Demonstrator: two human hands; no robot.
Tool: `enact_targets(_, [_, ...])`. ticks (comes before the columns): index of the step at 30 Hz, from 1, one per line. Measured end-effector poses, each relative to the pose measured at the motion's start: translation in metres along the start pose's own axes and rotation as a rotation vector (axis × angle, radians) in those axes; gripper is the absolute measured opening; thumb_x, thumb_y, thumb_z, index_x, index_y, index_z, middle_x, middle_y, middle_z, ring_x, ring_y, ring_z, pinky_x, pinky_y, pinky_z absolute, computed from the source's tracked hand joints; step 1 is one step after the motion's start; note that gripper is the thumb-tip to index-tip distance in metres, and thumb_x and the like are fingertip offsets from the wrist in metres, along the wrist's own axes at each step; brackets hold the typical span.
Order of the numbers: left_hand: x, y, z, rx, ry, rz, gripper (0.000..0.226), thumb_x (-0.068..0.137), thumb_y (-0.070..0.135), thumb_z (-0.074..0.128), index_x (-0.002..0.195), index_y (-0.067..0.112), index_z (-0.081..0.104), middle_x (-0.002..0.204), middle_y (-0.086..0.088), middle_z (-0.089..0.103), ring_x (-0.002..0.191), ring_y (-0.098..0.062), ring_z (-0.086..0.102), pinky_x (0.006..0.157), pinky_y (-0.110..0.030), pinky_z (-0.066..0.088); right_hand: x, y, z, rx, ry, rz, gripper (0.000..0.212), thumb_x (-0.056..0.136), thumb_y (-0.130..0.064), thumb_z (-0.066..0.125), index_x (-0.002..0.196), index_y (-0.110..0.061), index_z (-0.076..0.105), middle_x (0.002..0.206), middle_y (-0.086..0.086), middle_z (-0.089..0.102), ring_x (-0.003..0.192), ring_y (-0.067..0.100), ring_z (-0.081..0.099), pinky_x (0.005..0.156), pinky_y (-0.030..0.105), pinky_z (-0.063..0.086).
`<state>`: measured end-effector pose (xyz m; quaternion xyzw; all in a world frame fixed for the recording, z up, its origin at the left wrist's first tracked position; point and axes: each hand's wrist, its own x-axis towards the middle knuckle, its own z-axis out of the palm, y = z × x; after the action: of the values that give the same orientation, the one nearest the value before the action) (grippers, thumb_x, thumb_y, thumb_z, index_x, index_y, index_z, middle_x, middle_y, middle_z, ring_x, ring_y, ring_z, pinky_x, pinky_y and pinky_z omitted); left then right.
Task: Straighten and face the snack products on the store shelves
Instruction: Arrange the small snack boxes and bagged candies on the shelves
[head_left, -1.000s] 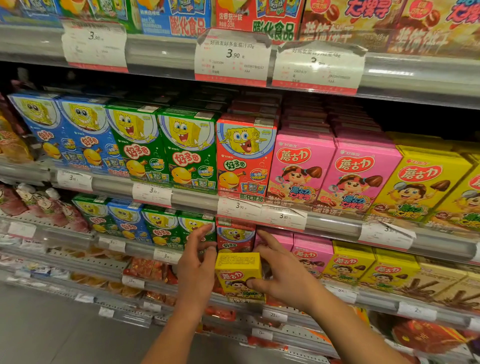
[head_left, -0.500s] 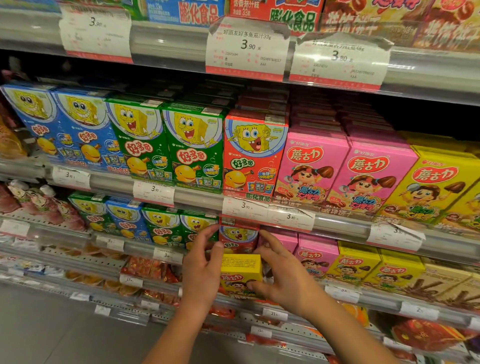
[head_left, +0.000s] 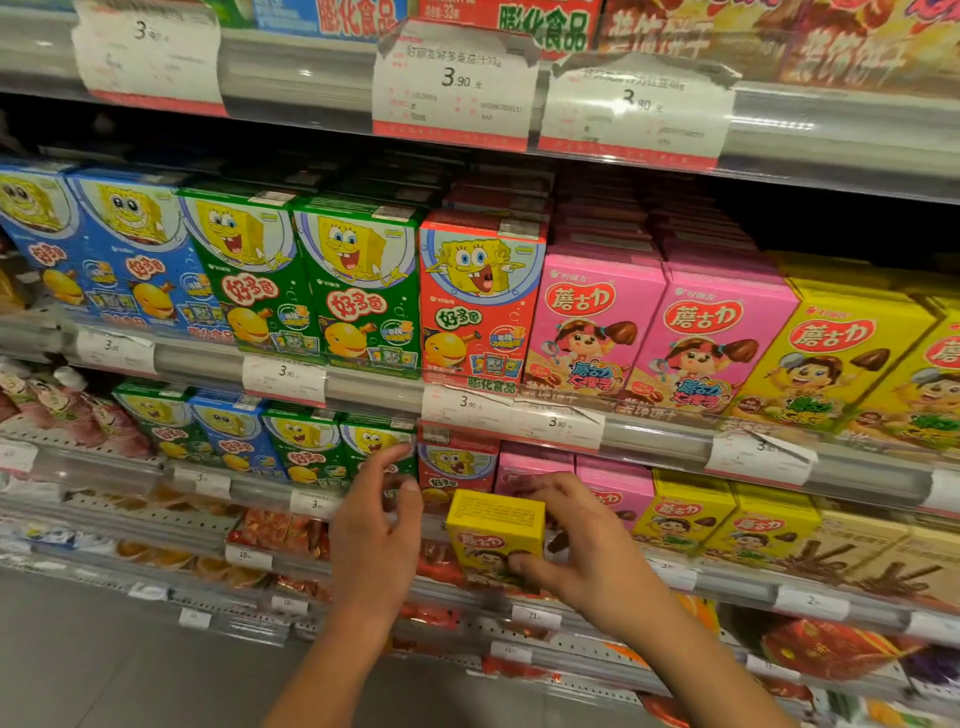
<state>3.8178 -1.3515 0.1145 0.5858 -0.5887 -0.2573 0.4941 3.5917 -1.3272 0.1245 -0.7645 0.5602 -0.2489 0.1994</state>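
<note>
**Stray yellow box held off the lower shelf, not yet re-slotted**

Lower centre of frame: right hand (head_left: 582, 551) holds a small yellow snack box (head_left: 496, 540), thumb on its printed front, fingers curled round its right side and rear. The box sits out in front of the shelf edge, in front of the red and pink facings, top panel tilted toward the camera. It does not match the row behind it.

Left hand (head_left: 376, 535) is just left of the box, apart from it, fingers loosely spread and holding nothing; fingertips reach toward the small green cartoon boxes (head_left: 311, 447) and the small red cartoon box (head_left: 454, 465) on that lower shelf.

Yellow boxes of the same brand (head_left: 685, 512) stand further right on the same shelf, past the small pink boxes (head_left: 613, 491). Shelf above, mid frame: larger blue, green, red, pink and yellow boxes, fronts out, looking tidy.

Step in hand, as I read it: relocating a misplaced item. Next move likely calls for carrying the box rightward to the yellow row, turning it upright with front facing out, and pushing it flush with its neighbours. Whether a gap exists there I cannot tell.
</note>
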Motion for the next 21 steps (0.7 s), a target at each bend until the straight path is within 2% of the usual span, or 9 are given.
enact_targets(3, [-0.006,0.01,-0.001,0.135,0.046,0.223,0.032,0.101,0.025,0.048,0.13,0.03,0.058,0.121,0.015,0.063,0.105,-0.006,0.062,0.086,-0.04,0.058,-0.017,0.01,-0.016,0.057,0.071,0.018,0.048,0.085,-0.069,0.061,0.1,-0.024,0.06,0.097,-0.009,0.055,0.089,0.011,0.055,0.074,0.039,0.048])
enact_targets(5, [-0.008,0.024,0.001,0.2,0.033,0.437,0.037,0.097,0.024,0.047,0.132,0.021,0.06,0.133,0.015,0.059,0.121,-0.008,0.057,0.099,-0.036,0.052,-0.028,0.014,-0.03,0.081,0.138,0.048,0.052,0.087,-0.073,0.055,0.091,-0.021,0.058,0.088,-0.005,0.054,0.083,0.016,0.054,0.071,0.043,0.046])
enact_targets(8, [-0.004,0.054,0.012,0.245,-0.038,0.727,0.04,0.096,0.014,0.049,0.134,0.01,0.062,0.145,0.002,0.056,0.136,-0.016,0.05,0.113,-0.035,0.04,-0.043,0.02,-0.052,0.071,0.219,0.068,0.05,0.088,-0.07,0.055,0.084,-0.02,0.057,0.083,-0.005,0.053,0.08,0.015,0.051,0.07,0.039,0.043])
enact_targets(11, [-0.001,0.086,0.035,0.262,-0.105,0.874,0.045,0.093,0.011,0.051,0.137,0.009,0.061,0.152,-0.004,0.05,0.143,-0.022,0.043,0.114,-0.048,0.04,-0.057,0.023,-0.082,0.028,0.214,0.064,0.038,0.086,-0.063,0.061,0.088,-0.025,0.064,0.084,-0.007,0.057,0.079,0.01,0.054,0.068,0.034,0.044])
enact_targets(13, [-0.002,0.106,0.052,0.266,-0.126,0.963,0.048,0.09,0.01,0.054,0.138,0.009,0.06,0.154,-0.007,0.047,0.145,-0.026,0.041,0.111,-0.055,0.04,-0.067,0.024,-0.105,0.038,0.222,0.055,0.016,0.086,-0.056,0.067,0.091,-0.041,0.064,0.085,-0.012,0.06,0.077,0.005,0.056,0.063,0.023,0.041])
enact_targets(14, [-0.003,0.118,0.06,0.263,-0.143,0.998,0.049,0.09,0.009,0.055,0.138,0.009,0.06,0.154,-0.008,0.046,0.145,-0.027,0.041,0.11,-0.056,0.04,-0.073,0.025,-0.117,0.05,0.222,0.055,0.013,0.086,-0.053,0.069,0.095,-0.047,0.062,0.089,-0.017,0.062,0.079,0.004,0.057,0.063,0.02,0.041])
enact_targets(16, [-0.005,0.144,0.075,0.254,-0.17,1.052,0.052,0.088,0.007,0.056,0.14,0.011,0.059,0.155,-0.006,0.045,0.145,-0.026,0.041,0.109,-0.057,0.04,-0.085,0.027,-0.141,0.088,0.223,0.079,0.026,0.087,-0.05,0.072,0.109,-0.048,0.058,0.091,-0.02,0.064,0.079,0.006,0.061,0.067,0.026,0.049])
enact_targets(18, [-0.005,0.171,0.089,0.245,-0.166,1.109,0.054,0.087,0.006,0.057,0.14,0.012,0.058,0.155,-0.006,0.046,0.144,-0.026,0.042,0.109,-0.056,0.041,-0.096,0.029,-0.163,0.131,0.255,0.104,0.036,0.089,-0.045,0.072,0.12,-0.046,0.053,0.092,-0.015,0.066,0.077,0.01,0.066,0.069,0.032,0.054])
enact_targets(21, [-0.004,0.209,0.105,0.243,-0.168,1.185,0.055,0.088,0.013,0.055,0.142,0.012,0.056,0.156,-0.008,0.044,0.146,-0.029,0.039,0.111,-0.056,0.039,-0.111,0.029,-0.197,0.119,0.337,0.1,0.04,0.09,-0.041,0.072,0.124,-0.049,0.051,0.092,-0.015,0.065,0.078,0.013,0.066,0.067,0.027,0.053])
